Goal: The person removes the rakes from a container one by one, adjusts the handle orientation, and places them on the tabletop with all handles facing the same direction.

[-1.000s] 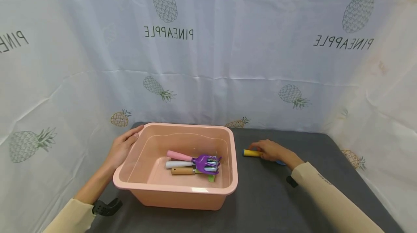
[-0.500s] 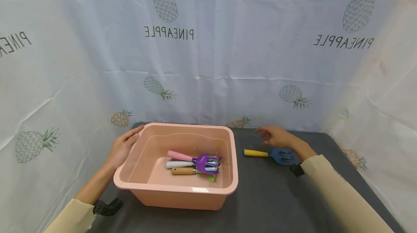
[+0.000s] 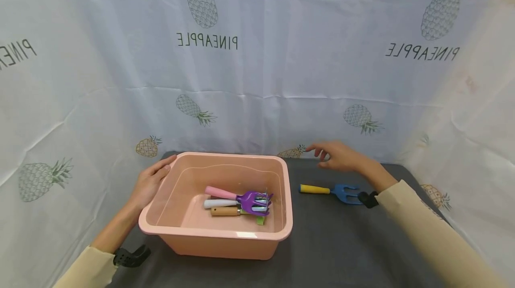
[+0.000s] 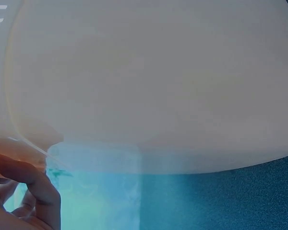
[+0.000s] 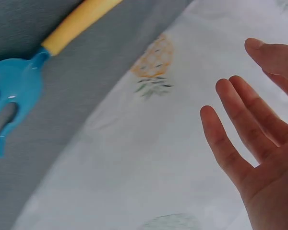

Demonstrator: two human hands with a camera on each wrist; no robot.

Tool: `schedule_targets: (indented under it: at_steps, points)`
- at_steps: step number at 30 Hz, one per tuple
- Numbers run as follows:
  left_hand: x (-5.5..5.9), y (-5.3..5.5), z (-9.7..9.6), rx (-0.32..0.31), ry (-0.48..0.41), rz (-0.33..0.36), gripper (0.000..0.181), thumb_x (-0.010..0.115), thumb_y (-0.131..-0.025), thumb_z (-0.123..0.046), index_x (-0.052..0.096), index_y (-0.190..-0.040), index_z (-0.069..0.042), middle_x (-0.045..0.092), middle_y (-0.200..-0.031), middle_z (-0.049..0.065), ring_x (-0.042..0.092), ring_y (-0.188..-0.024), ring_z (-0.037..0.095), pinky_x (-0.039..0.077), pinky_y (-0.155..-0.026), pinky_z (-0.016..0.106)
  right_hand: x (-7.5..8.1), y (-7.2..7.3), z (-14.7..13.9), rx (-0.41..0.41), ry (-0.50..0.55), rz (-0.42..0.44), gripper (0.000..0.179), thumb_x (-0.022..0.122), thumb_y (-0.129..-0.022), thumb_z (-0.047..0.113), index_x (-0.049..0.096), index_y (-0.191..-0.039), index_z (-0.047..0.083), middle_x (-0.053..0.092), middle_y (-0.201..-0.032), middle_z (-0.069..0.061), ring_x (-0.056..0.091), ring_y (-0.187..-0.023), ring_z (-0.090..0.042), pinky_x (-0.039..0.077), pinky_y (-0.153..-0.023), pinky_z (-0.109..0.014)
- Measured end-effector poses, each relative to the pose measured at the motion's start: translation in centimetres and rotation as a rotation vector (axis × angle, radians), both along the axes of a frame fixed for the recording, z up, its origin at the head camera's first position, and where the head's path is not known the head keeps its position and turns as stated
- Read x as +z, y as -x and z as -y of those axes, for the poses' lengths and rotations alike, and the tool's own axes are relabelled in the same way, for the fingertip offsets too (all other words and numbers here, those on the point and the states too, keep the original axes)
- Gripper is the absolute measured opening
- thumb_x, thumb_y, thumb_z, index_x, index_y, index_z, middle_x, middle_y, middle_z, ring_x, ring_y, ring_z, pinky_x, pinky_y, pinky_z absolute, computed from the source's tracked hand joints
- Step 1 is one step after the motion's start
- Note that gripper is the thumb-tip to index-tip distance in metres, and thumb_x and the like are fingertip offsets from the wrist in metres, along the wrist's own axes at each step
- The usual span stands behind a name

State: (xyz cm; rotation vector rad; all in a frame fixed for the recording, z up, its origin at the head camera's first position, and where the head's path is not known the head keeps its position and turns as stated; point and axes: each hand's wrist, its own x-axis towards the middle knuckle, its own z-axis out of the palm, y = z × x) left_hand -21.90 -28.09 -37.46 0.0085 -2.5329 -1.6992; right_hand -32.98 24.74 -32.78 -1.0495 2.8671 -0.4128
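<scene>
My left hand (image 3: 149, 185) grips the left rim of a pink plastic tub (image 3: 213, 233); in the left wrist view the bent thumb (image 4: 26, 175) lies against the tub wall (image 4: 158, 86). Inside the tub several hand garden tools lie in a pile, among them a purple hand fork (image 3: 253, 203) with a pink handle. To the right, a blue hand fork (image 3: 342, 193) with a yellow handle (image 3: 314, 189) lies on the table. Above and behind it hovers my right hand (image 3: 338, 156), fingers loosely extended, apart from the fork and holding nothing.
A white handle (image 3: 220, 203) and a wooden handle (image 3: 225, 211) lie under the purple fork. The dark table (image 3: 322, 243) ends at a white pineapple-print curtain (image 3: 273, 64), which also hangs along both sides.
My right hand has let go of the blue fork's yellow handle and risen away from it, back toward the curtain. The fork stays on the table. My left hand keeps its place on the tub.
</scene>
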Motion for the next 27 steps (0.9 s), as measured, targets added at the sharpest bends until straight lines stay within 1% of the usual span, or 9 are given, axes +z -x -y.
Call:
schedule_targets:
  at_steps: [2,6,8,13,17,22,27]
  points:
    - [-0.1,0.0,0.0,0.000,0.002,-0.008,0.053,0.041,-0.113,-0.036,0.040,-0.160,-0.012,0.040,-0.163,0.019,0.052,-0.103,-0.023,0.050,-0.085,0.008,0.9,-0.4,0.9,0.015,-0.017,-0.034,0.051,0.074,-0.092,0.008,0.062,-0.141,0.014,0.071,-0.118,-0.011,0.070,-0.099,-0.023,0.061,-0.083,-0.042]
    - [-0.2,-0.1,0.0,0.000,-0.007,-0.021,0.053,0.042,-0.113,-0.035,0.040,-0.160,-0.010,0.040,-0.162,0.020,0.052,-0.104,-0.023,0.051,-0.085,0.008,2.6,-1.4,2.8,0.051,-0.028,-0.072,0.050,0.075,-0.093,0.010,0.063,-0.141,0.015,0.072,-0.118,-0.009,0.069,-0.099,-0.022,0.061,-0.082,-0.041]
    - [-0.2,0.0,0.0,0.001,-0.009,-0.022,0.053,0.042,-0.113,-0.035,0.040,-0.160,-0.010,0.040,-0.162,0.021,0.052,-0.104,-0.023,0.051,-0.085,0.008,3.4,-1.8,3.8,0.066,-0.025,-0.080,0.050,0.074,-0.093,0.010,0.063,-0.141,0.016,0.071,-0.118,-0.007,0.068,-0.099,-0.021,0.061,-0.083,-0.040]
    - [-0.2,0.0,0.0,0.000,-0.002,-0.021,0.054,0.042,-0.113,-0.037,0.040,-0.160,-0.011,0.040,-0.163,0.019,0.051,-0.104,-0.023,0.050,-0.085,0.007,5.6,-2.8,6.3,0.140,-0.018,-0.113,0.049,0.075,-0.093,0.012,0.063,-0.141,0.018,0.071,-0.117,-0.005,0.068,-0.100,-0.021,0.060,-0.084,-0.039]
    - [-0.1,-0.1,0.1,-0.003,0.003,-0.014,0.054,0.042,-0.113,-0.037,0.040,-0.160,-0.012,0.040,-0.163,0.019,0.051,-0.105,-0.023,0.050,-0.085,0.007,7.0,-3.7,8.7,0.203,-0.020,-0.104,0.048,0.074,-0.095,0.016,0.063,-0.141,0.020,0.072,-0.117,-0.002,0.070,-0.101,-0.021,0.059,-0.085,-0.039]
    - [-0.1,0.0,0.0,0.000,0.011,-0.015,0.054,0.042,-0.113,-0.037,0.040,-0.160,-0.012,0.041,-0.162,0.020,0.052,-0.104,-0.023,0.050,-0.085,0.008,7.7,-4.1,11.8,0.230,-0.041,-0.053,0.047,0.073,-0.097,0.021,0.062,-0.142,0.023,0.071,-0.117,-0.001,0.071,-0.104,-0.018,0.059,-0.087,-0.037]
    - [-0.1,-0.1,0.0,-0.003,0.025,-0.011,0.054,0.042,-0.113,-0.037,0.040,-0.160,-0.012,0.041,-0.162,0.020,0.051,-0.103,-0.023,0.050,-0.085,0.007,7.5,-3.9,14.7,0.282,-0.036,0.011,0.047,0.071,-0.098,0.021,0.060,-0.144,0.022,0.071,-0.118,-0.003,0.073,-0.105,-0.015,0.060,-0.092,-0.037]
